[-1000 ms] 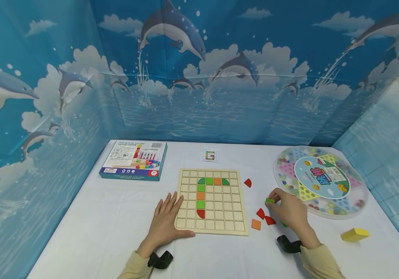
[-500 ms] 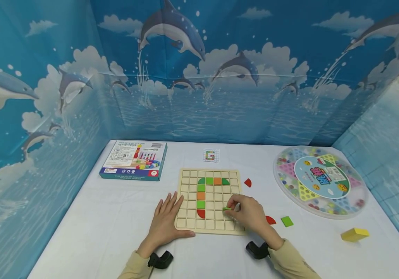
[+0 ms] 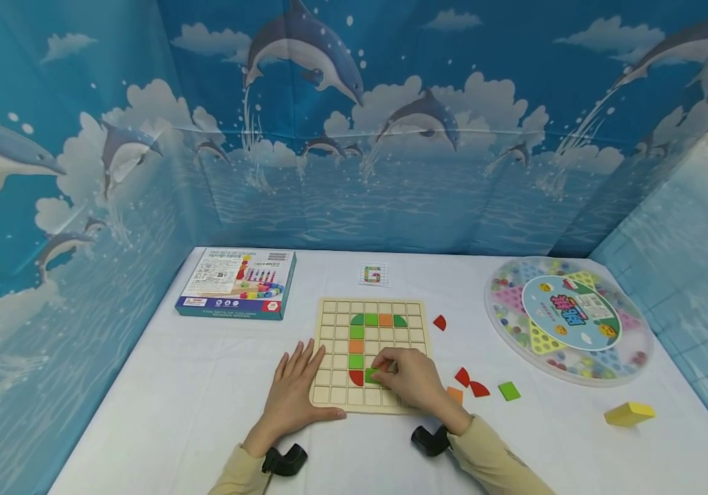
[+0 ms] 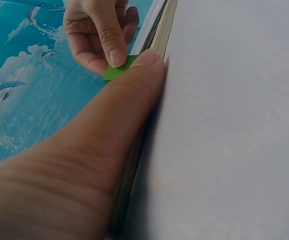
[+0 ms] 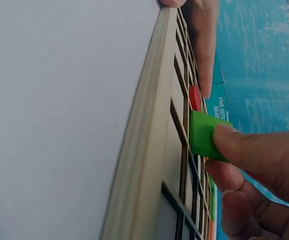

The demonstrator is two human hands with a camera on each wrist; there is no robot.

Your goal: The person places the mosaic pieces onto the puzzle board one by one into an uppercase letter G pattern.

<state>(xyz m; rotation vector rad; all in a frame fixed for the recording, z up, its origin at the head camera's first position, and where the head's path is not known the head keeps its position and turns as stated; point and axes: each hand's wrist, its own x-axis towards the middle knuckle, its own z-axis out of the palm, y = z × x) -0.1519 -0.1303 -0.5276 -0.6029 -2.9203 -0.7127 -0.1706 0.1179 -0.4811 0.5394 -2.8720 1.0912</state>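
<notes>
A wooden grid board [image 3: 335,395] lies on the white table with green, orange and red tiles forming part of a loop. My right hand [image 3: 414,377] pinches a green square tile [image 5: 204,134] between thumb and fingers, at the cell just right of the red quarter-round tile [image 3: 357,378]. In the right wrist view the green tile is tilted against the board's grid. My left hand [image 3: 295,385] lies spread over the board's left edge, its thumb [image 4: 134,82] along the near edge. Behind the board is a small pattern card [image 3: 374,274].
Right of the board lie red quarter-round tiles [image 3: 480,389], an orange tile [image 3: 455,394] partly behind my right arm, and a green tile [image 3: 509,391]. A yellow block [image 3: 629,414] stands farther right. A round marble game [image 3: 570,316] and a flat box [image 3: 236,283] stand toward the back.
My right hand has carried the green tile leftward from the loose tiles onto the board, beside the red quarter-round. The left hand has stayed in place.
</notes>
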